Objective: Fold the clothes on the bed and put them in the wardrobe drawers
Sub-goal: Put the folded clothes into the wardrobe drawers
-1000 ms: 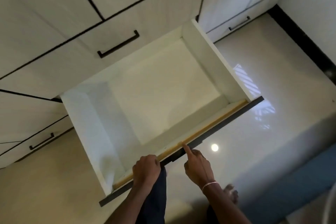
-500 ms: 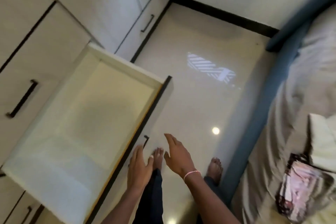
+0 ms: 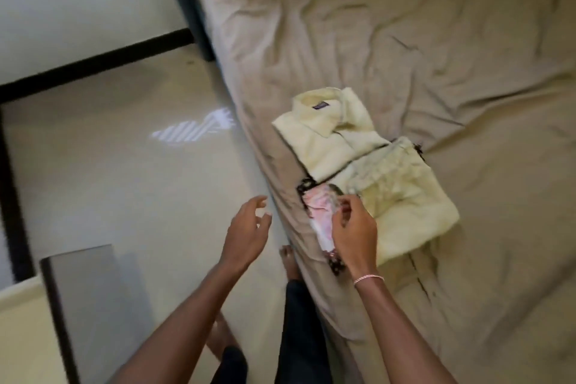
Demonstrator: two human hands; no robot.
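The bed (image 3: 405, 40), under a creased beige sheet, fills the view from 12 to 5 o'clock. A grey drawer front (image 3: 93, 305) stands at 8 o'clock. Near centre lies a folded pale yellow collared shirt (image 3: 327, 137). A folded pale yellow garment (image 3: 405, 196) touches it at its 4 o'clock. At the mattress edge the right hand (image 3: 352, 227) pinches a pink patterned garment (image 3: 318, 209) with curled fingers. The left hand (image 3: 246, 234) hovers at 7 o'clock, fingers loosely spread, holding nothing.

One head-worn wide-angle view, from beside the bed (image 3: 405, 40), looking steeply down across its near edge, close above it, floor (image 3: 124, 181) left of the bed.
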